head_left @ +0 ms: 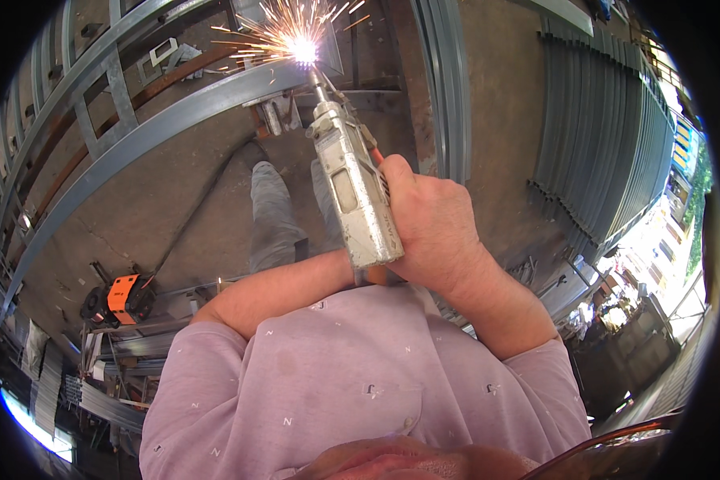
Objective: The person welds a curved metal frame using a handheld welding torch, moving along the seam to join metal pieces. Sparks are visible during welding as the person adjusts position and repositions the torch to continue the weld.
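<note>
My right hand (432, 216) is closed around the grip of a worn, pale grey handheld welding gun (348, 180), with a red-orange part beside my thumb. The gun points away from me, its nozzle at a bright white arc. Orange sparks (276, 32) fan out from there over the corner of a grey steel frame (208, 96). From the left, my left forearm (288, 286) crosses in front of my chest and ends behind the rear of the gun. The gun's body hides the left hand, so its fingers cannot be seen.
At the left rises a steel framework (96, 80). Long grey metal profiles (448, 88) lie right of the gun, with stacked ribbed metal sheets (592, 128) further right. An orange and black machine (122, 296) stands at lower left, a dark cable (196, 204) running from it across the floor.
</note>
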Demonstrator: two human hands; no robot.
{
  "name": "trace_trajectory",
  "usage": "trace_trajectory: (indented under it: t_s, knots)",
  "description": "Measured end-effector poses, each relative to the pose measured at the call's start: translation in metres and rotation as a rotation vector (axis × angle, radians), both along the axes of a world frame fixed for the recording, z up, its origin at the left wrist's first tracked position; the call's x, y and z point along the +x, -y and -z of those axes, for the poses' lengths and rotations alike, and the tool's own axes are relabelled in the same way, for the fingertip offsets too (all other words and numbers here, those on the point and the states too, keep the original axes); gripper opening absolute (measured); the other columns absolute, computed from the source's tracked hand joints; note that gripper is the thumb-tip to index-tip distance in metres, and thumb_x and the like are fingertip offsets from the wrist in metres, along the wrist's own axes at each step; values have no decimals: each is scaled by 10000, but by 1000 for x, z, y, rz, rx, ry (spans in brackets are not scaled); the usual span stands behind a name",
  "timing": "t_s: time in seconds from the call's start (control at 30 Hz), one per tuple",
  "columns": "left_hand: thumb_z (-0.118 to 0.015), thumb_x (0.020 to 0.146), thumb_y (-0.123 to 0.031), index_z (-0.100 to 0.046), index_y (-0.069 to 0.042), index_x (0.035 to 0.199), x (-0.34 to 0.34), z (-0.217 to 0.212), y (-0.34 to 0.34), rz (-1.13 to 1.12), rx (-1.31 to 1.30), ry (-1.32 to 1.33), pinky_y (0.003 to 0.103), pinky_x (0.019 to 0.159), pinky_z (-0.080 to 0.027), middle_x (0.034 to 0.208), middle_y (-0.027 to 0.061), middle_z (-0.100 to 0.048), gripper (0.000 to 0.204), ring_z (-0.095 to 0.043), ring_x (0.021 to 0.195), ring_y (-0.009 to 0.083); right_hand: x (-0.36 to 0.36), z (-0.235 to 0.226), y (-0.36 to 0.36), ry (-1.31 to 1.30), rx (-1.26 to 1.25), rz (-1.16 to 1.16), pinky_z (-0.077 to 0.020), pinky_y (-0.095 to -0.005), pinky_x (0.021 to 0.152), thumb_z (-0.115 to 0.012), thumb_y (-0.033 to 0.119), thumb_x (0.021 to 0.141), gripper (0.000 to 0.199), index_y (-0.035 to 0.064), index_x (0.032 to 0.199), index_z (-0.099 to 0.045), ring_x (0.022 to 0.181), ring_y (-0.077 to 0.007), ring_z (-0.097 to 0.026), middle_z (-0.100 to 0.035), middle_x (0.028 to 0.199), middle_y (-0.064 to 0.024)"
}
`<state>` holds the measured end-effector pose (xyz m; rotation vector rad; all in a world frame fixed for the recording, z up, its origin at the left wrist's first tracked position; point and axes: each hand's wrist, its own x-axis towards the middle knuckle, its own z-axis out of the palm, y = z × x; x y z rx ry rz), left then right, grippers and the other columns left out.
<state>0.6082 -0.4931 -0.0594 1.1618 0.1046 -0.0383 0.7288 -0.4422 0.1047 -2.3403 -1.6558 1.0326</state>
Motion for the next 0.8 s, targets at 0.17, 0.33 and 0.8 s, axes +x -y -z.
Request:
trace_trajectory:
  t_s: [0.17,0.33,0.8]
  knots:
    - [-696,1009,-310,-714,-142,1293,2,-3,0,-11,11,-8,402,1088,-509,1358,102,-693,331,-628,1297,254,0,-1,1,-11,10,8,-552,-466,566,-788,281,870,407,20,1046,-530,658,-390,-715,-684,721,-181]
    - [-692,1011,-310,-712,-143,1294,2,-5,-2,-10,25,-10,402,1085,-510,1357,101,-693,330,-629,1295,253,0,-3,2,-4,-15,10,-551,-462,561,-783,290,876,399,20,1040,-540,643,-382,-713,-678,698,-178]
    - [-678,1017,-310,-706,-144,1297,5,-6,-1,-8,27,-8,401,1077,-512,1352,99,-691,327,-630,1289,249,2,-6,4,-10,-19,4,-547,-457,561,-785,284,862,411,12,1041,-534,648,-383,-713,-675,696,-178]
